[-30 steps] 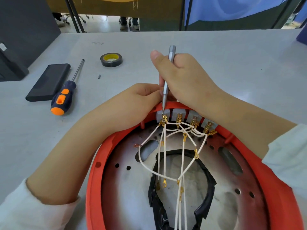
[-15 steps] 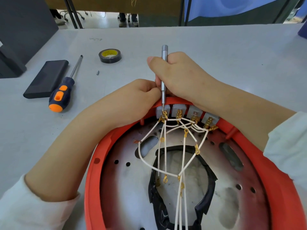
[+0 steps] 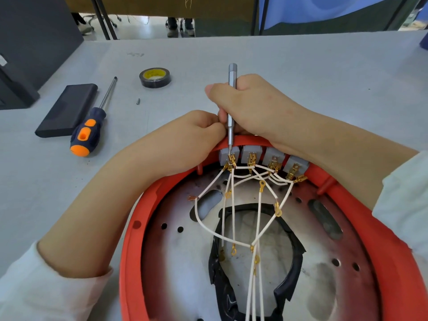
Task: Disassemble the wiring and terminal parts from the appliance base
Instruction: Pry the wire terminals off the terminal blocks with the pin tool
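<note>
Steel precision screwdriver (image 3: 231,105) gripped in my right hand (image 3: 252,107), tip on leftmost grey terminal block (image 3: 228,154), left hand (image 3: 185,140) fingers curled on red base rim (image 3: 129,239)

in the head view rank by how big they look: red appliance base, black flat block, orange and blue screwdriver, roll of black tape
1. red appliance base, by far the largest, though also nearest the camera
2. black flat block
3. orange and blue screwdriver: longer than the block but much slimmer
4. roll of black tape, smallest, also farthest away
</note>
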Available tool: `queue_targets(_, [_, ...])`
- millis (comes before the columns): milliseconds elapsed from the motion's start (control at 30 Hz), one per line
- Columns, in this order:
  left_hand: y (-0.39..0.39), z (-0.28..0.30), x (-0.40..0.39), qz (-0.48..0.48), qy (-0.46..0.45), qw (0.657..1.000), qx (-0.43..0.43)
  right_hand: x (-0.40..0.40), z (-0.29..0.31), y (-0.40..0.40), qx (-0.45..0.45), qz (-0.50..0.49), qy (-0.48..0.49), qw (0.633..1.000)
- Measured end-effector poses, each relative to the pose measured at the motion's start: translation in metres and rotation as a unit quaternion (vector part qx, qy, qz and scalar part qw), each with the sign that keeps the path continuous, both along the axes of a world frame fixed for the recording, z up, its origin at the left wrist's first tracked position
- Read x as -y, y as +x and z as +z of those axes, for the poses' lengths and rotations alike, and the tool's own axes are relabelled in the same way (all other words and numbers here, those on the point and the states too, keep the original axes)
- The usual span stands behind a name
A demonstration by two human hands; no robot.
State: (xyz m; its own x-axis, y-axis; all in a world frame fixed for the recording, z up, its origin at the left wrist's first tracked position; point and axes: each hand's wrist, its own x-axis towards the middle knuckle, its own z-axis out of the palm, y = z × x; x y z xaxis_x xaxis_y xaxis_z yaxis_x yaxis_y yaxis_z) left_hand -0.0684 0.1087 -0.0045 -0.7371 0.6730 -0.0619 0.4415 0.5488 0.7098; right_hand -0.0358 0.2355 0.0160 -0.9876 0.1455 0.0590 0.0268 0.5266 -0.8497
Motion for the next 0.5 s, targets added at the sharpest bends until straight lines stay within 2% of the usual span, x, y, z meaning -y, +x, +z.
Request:
queue_targets(133, [0.003,0.002,0.001,-0.015,0.016,1.000,0.007,-0.001,-0.001,0.002,-0.023,0.002,-0.001,1.000])
queue_targets(300, [0.004,0.003,0.002,-0.025,0.056,0.997,0.040,-0.001,0.000,0.011,-0.122,-0.001,0.020,0.992])
queue_targets(500, [0.006,0.004,0.001,-0.020,0.058,0.997,0.036,0.001,0.000,0.005,-0.067,0.005,0.020,0.998])
